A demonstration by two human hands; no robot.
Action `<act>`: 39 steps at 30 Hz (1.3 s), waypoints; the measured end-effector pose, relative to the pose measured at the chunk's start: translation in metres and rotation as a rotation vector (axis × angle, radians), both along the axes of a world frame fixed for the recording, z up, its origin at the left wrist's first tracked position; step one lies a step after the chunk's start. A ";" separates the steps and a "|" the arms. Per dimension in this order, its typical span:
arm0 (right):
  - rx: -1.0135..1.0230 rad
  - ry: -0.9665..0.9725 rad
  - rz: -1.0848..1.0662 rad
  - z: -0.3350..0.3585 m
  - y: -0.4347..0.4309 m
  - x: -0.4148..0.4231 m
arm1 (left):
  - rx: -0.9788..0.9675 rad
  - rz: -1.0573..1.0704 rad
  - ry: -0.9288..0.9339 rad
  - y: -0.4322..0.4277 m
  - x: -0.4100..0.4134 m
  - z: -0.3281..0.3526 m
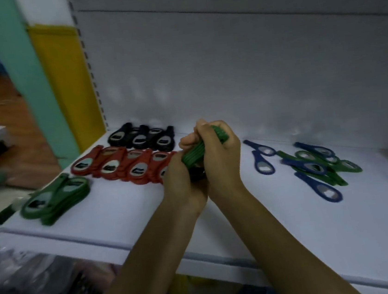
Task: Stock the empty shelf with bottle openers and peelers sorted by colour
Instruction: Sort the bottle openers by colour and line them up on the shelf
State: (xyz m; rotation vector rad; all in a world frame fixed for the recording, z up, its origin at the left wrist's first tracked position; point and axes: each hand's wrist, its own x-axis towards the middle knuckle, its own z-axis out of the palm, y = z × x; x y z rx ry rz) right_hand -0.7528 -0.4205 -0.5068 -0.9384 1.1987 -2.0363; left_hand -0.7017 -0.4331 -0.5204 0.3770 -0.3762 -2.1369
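Above the white shelf (128, 217), left hand (180, 182) and right hand (218, 158) both grip a green stack (192, 155), apparently squaring it; next move: placement beside the green pile (54, 199).

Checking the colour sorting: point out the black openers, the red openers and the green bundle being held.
black openers (139, 139): head view, metal plate of the middle one.
red openers (110, 167): head view, one metal plate.
green bundle (192, 156): head view, exposed handle edges.

Yellow panel (67, 84) beside teal pillar (17, 70)
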 end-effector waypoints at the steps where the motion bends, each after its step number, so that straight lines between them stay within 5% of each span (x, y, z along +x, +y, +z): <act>1: 0.004 -0.042 0.044 0.000 -0.004 0.011 | -0.082 0.076 -0.039 -0.001 0.012 -0.002; 4: 0.037 -0.243 0.157 0.002 -0.017 0.041 | -0.438 0.356 -0.364 0.001 0.053 -0.016; 8: 0.169 -0.477 0.313 -0.002 -0.032 0.083 | -0.812 0.632 -1.070 -0.007 0.110 -0.041; 14: 0.340 0.134 0.599 -0.018 -0.032 0.087 | -0.538 0.508 -0.744 -0.007 0.165 -0.046; 19: 0.337 0.209 0.683 -0.019 -0.028 0.076 | -0.481 0.462 -0.736 -0.001 0.176 -0.043; 22: 0.400 0.081 0.670 -0.021 -0.030 0.083 | -0.569 0.499 -0.938 0.001 0.184 -0.043; 25: 0.463 -0.036 0.618 -0.026 -0.036 0.088 | -0.943 0.804 -1.549 -0.003 0.211 -0.050; 27: 0.522 -0.052 0.577 -0.030 -0.041 0.093 | -1.223 0.970 -1.793 -0.007 0.229 -0.054; 31: 0.635 0.022 0.526 -0.033 -0.053 0.106 | -1.561 0.692 -2.016 -0.031 0.245 -0.062; 34: 0.717 0.114 0.501 -0.031 -0.063 0.113 | -1.609 0.496 -2.014 -0.045 0.248 -0.069; 39: 0.798 0.439 0.458 -0.026 -0.075 0.118 | -1.577 0.467 -1.905 -0.050 0.248 -0.075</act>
